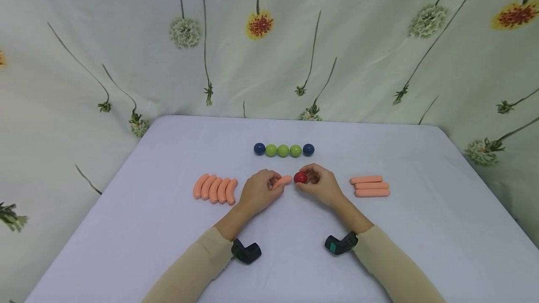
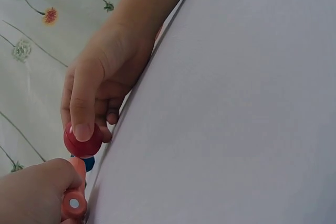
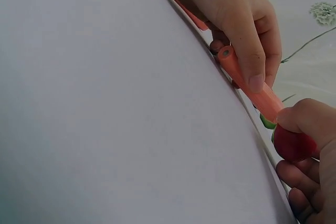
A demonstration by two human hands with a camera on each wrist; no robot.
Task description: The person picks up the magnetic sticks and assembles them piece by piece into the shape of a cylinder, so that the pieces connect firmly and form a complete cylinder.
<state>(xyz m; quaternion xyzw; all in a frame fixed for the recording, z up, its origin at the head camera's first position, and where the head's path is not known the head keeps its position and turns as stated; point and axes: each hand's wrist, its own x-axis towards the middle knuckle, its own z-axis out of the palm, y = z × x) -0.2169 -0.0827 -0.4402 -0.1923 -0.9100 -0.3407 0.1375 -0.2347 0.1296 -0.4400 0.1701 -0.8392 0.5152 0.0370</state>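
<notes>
My left hand [image 1: 263,190] pinches a short straight orange stick [image 1: 282,182] at the middle of the white table [image 1: 168,228]. Its free end points right, toward a red ball [image 1: 300,177] that my right hand [image 1: 320,183] holds between thumb and fingers. Stick end and ball are nearly touching. In the left wrist view the red ball [image 2: 82,141] sits under a fingertip of the right hand [image 2: 100,82], with the orange stick [image 2: 74,202] below it. The right wrist view has the orange stick [image 3: 251,84] meeting the red ball [image 3: 291,143].
A row of balls lies behind the hands: blue [image 1: 259,148], three green [image 1: 283,150], blue [image 1: 309,149]. Several curved orange pieces [image 1: 215,189] lie at the left, three straight orange sticks [image 1: 370,186] at the right. A flowered cloth [image 1: 269,36] hangs behind the table.
</notes>
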